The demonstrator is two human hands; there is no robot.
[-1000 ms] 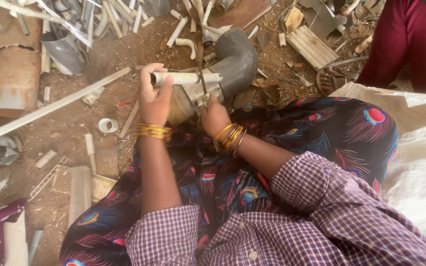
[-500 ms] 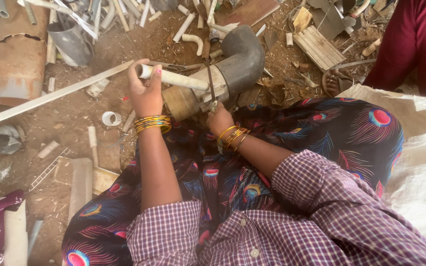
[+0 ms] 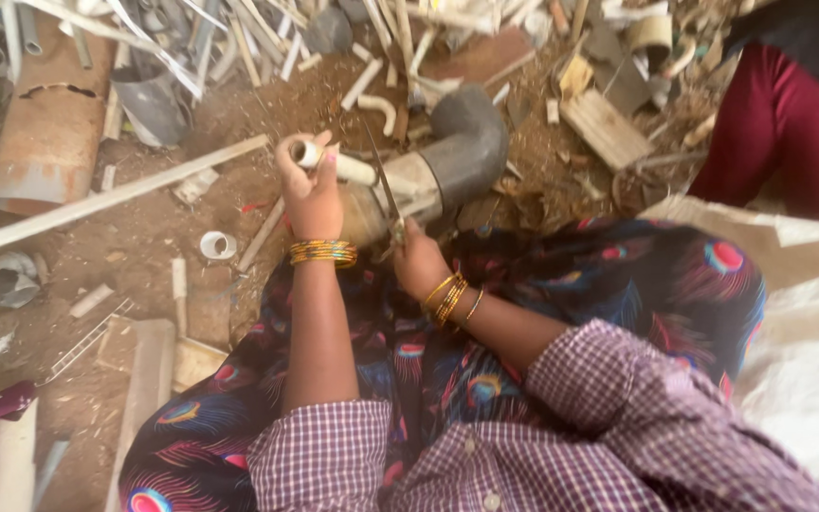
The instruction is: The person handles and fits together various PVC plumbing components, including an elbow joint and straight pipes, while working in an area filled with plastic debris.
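My left hand (image 3: 310, 190) grips a short cream plastic pipe (image 3: 338, 164) by its near end, holding it across a large grey pipe elbow (image 3: 457, 156) that lies on the dirt. My right hand (image 3: 419, 261) holds the handle of a thin dark blade (image 3: 381, 180) that points up and away, its edge resting against the cream pipe beside the left hand. Gold bangles circle both wrists. My lap, in dark fabric with a peacock-feather print, lies under both forearms.
Scrap pipe pieces litter the ground: a rusty brown pipe (image 3: 45, 142) at far left, a long white strip (image 3: 106, 199), a small white ring (image 3: 217, 246), a grey pipe (image 3: 154, 100). Another person in maroon clothing (image 3: 789, 142) sits at upper right. A white sack (image 3: 808, 360) lies at right.
My left hand has lifted the cream pipe's near end and turned it toward me. The blade now stands against the pipe closer to the left hand.
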